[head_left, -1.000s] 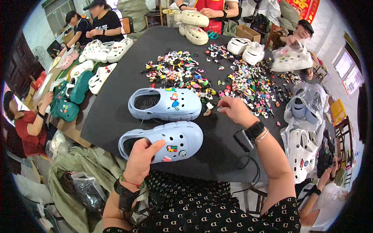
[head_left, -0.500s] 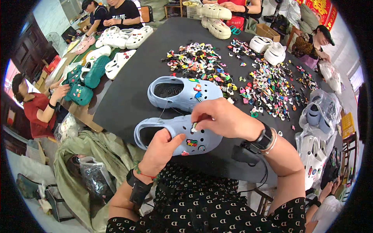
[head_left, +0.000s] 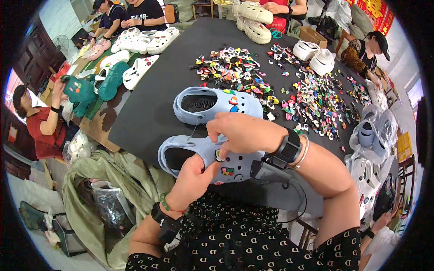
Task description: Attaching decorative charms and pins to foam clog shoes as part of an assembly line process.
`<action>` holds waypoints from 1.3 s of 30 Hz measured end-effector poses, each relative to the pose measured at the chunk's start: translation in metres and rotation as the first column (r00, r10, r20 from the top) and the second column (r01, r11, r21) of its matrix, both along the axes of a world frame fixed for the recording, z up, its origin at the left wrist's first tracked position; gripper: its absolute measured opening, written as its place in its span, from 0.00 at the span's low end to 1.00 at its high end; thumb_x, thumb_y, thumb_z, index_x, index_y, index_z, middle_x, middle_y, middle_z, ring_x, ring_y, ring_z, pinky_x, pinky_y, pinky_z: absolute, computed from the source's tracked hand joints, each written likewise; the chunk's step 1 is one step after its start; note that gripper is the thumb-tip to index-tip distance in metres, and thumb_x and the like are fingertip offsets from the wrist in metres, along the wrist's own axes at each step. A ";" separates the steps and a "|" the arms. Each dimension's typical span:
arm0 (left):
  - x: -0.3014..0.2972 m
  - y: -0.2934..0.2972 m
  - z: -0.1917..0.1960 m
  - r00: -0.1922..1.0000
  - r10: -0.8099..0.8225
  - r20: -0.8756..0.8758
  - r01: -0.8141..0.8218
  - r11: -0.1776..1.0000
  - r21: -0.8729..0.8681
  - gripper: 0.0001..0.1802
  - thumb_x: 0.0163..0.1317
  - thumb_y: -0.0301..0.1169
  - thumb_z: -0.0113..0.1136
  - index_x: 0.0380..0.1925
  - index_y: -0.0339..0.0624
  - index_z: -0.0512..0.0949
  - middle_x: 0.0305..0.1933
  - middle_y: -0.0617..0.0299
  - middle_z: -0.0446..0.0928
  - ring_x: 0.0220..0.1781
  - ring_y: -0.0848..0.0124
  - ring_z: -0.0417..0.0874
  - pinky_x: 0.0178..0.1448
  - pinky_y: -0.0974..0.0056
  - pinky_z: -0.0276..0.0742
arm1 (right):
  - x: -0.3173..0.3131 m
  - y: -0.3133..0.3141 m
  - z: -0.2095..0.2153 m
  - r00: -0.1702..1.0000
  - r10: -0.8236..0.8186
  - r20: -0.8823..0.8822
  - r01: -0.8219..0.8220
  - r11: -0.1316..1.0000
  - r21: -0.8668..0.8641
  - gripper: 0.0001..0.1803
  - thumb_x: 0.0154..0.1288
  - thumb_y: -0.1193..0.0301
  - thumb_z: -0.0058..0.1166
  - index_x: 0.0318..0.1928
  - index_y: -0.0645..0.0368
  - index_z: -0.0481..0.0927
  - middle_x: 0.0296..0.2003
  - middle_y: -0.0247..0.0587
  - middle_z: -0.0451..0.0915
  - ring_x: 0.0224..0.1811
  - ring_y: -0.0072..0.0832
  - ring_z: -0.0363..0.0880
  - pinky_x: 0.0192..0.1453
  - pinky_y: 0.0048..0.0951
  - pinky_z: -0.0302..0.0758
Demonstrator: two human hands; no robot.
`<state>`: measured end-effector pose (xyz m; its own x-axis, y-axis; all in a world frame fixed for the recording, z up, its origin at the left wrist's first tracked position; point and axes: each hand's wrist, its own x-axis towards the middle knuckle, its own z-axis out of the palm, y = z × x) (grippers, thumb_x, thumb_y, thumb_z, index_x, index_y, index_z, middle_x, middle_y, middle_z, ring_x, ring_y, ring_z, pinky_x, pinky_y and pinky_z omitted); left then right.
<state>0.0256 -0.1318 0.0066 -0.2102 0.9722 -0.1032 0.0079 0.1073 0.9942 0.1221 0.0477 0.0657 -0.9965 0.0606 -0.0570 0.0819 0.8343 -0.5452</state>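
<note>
Two bare hands are working on the near light-blue clog (head_left: 199,156) at the near edge of the dark table (head_left: 144,113). The left hand (head_left: 192,180) is gripping the clog's side from below, steadying it, while the right hand (head_left: 244,133) is pinching a small charm (head_left: 219,156) and pressing it onto the perforated upper. Doing this well probably means holding the charm square over one hole and bracing the upper from beneath. Its mate, the second blue clog (head_left: 217,105), is lying just beyond, near heaps of loose charms (head_left: 316,97).
</note>
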 end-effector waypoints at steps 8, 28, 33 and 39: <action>0.006 -0.003 0.004 0.986 0.046 -0.163 -0.035 0.997 0.073 0.16 0.64 0.24 0.55 0.52 0.35 0.75 0.42 0.59 0.80 0.45 0.72 0.79 0.54 0.65 0.74 | -0.016 -0.011 0.010 0.954 -0.019 0.299 -0.014 0.994 0.105 0.30 0.45 0.70 0.72 0.50 0.57 0.73 0.45 0.49 0.77 0.49 0.46 0.78 0.49 0.43 0.74; -0.060 0.014 0.038 0.975 0.223 0.014 -0.213 0.948 -0.236 0.18 0.68 0.38 0.60 0.31 0.31 0.81 0.22 0.69 0.75 0.20 0.81 0.67 0.22 0.71 0.61 | 0.105 0.030 -0.007 0.920 -0.373 -0.121 0.346 0.917 -0.199 0.15 0.60 0.73 0.66 0.47 0.61 0.79 0.39 0.37 0.82 0.43 0.24 0.81 0.48 0.28 0.78; -0.102 0.013 0.035 0.939 0.100 -0.328 -0.212 0.922 -0.325 0.21 0.66 0.39 0.61 0.22 0.32 0.80 0.16 0.66 0.72 0.16 0.78 0.67 0.20 0.68 0.63 | 0.155 0.040 -0.024 0.901 -0.428 -0.068 0.425 0.903 -0.061 0.16 0.57 0.70 0.66 0.44 0.61 0.79 0.34 0.44 0.83 0.38 0.37 0.83 0.44 0.34 0.78; -0.085 0.016 0.048 0.576 0.178 -0.798 -0.259 0.966 0.028 0.11 0.60 0.32 0.65 0.28 0.33 0.81 0.21 0.53 0.80 0.22 0.63 0.83 0.29 0.64 0.78 | 0.159 0.067 -0.050 0.910 -0.415 -0.001 0.415 0.910 -0.005 0.12 0.55 0.69 0.64 0.37 0.61 0.78 0.30 0.45 0.81 0.34 0.41 0.81 0.39 0.37 0.76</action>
<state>-0.0591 -0.1162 0.0548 -0.4527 0.8817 0.1331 0.7475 0.2938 0.5958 0.2815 0.1148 0.0153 -0.8815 0.4689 -0.0558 0.4194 0.7229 -0.5491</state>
